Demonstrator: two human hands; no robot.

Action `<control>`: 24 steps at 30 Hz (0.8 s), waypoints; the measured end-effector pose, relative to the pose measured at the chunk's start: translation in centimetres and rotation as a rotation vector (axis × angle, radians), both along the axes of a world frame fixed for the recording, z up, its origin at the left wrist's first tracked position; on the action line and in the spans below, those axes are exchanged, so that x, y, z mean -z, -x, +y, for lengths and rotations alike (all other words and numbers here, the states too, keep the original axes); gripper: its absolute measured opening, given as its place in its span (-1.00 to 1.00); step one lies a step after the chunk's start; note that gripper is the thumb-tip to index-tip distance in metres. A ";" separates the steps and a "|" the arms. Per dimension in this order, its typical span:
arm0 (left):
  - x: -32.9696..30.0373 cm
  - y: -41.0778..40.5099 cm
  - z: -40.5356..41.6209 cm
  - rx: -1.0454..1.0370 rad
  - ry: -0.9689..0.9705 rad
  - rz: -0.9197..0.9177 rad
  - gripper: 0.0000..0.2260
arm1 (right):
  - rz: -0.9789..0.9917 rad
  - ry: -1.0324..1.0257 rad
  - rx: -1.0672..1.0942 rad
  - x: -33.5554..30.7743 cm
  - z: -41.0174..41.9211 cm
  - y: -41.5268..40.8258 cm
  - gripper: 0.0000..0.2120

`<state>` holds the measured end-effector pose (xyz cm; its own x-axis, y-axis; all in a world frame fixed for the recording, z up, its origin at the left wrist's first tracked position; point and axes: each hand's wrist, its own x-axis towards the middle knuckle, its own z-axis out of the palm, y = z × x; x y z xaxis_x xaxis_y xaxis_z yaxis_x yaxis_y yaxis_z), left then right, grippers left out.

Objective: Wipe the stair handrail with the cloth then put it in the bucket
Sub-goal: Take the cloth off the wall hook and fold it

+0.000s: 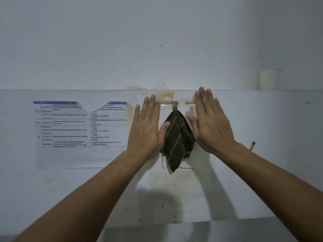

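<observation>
Hanging from a small hook, the cloth sits between both flat, empty hands. Left hand thumb touches it; right hand is just beside, probably to take it down.

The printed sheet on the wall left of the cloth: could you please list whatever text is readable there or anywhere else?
All on the printed schedule sheet:
"Remind staff to take breaks and return promptly"
"Charge the equipment"
"Gather morning task progress before lunch"
"Return equipment and props and sign off"
Time column and blue header: too blurred to read.
The cloth and the hook carry no text.
</observation>
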<state>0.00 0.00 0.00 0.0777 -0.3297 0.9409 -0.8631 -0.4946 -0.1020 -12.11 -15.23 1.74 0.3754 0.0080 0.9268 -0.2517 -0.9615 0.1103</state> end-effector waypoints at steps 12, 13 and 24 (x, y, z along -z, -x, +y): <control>1.5 0.9 -2.2 0.105 0.094 0.403 -0.74 | -0.005 -0.163 -0.080 1.7 -0.8 -3.2 -0.83; 1.3 1.1 -2.4 0.091 0.109 0.442 -0.75 | -0.020 -0.200 -0.095 1.7 -0.8 -3.5 -0.84; -2.0 1.0 -0.1 0.140 0.312 0.696 -0.97 | -0.145 -0.556 -0.329 -1.6 -0.9 -3.3 -0.91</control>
<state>-0.99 -0.14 1.96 0.6622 -0.1082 0.7415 -0.7340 -0.2926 0.6128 -8.83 -16.13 3.30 0.3060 -0.3932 0.8671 0.0898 -0.8948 -0.4374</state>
